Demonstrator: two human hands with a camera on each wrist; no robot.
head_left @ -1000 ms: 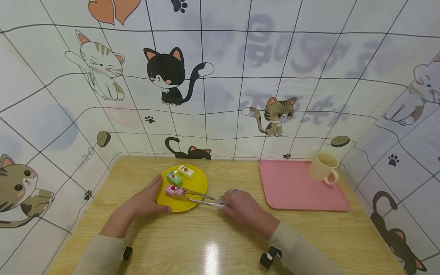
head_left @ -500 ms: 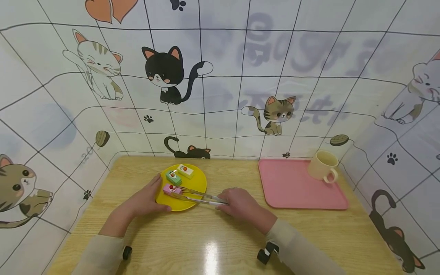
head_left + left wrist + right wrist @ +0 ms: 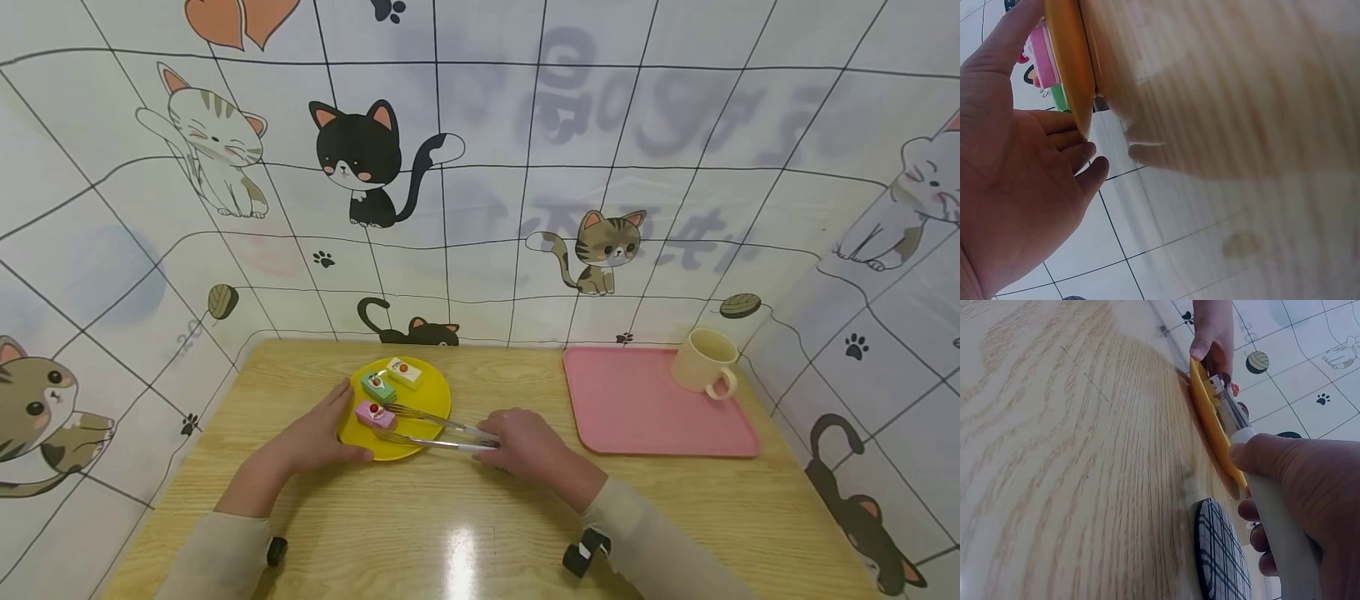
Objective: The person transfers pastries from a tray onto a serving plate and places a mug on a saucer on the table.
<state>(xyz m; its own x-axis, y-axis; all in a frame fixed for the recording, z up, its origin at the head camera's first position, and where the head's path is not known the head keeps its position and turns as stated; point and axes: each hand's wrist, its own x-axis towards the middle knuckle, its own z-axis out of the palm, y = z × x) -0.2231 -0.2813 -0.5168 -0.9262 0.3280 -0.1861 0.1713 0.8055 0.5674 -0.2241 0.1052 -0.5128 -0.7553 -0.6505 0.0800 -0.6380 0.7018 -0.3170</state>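
A yellow plate (image 3: 437,400) carries three toy cake slices: a pink slice (image 3: 373,417), a green slice (image 3: 378,387) and a cream-white slice (image 3: 406,373). My left hand (image 3: 318,433) holds the plate's left rim, thumb at the front and fingers farther back. Metal tongs (image 3: 442,443) with white handles are gripped in my right hand (image 3: 525,447). Their two fork-like arms stand apart, one tip on each side of the pink slice; whether they touch it is hard to tell. In the right wrist view my curled fingers wrap the white handle (image 3: 1285,537).
A pink tray (image 3: 637,412) lies at the right, bearing a cream mug (image 3: 703,362) at its back right corner. Beside my right hand a plaid round-edged pad (image 3: 1222,556) shows on the wooden table (image 3: 420,525). A cat-print sheet rises behind.
The tongs have spread: their tips were closed on the pink slice and now stand apart around it. The slice shifted slightly left earlier. My left hand holds its place.
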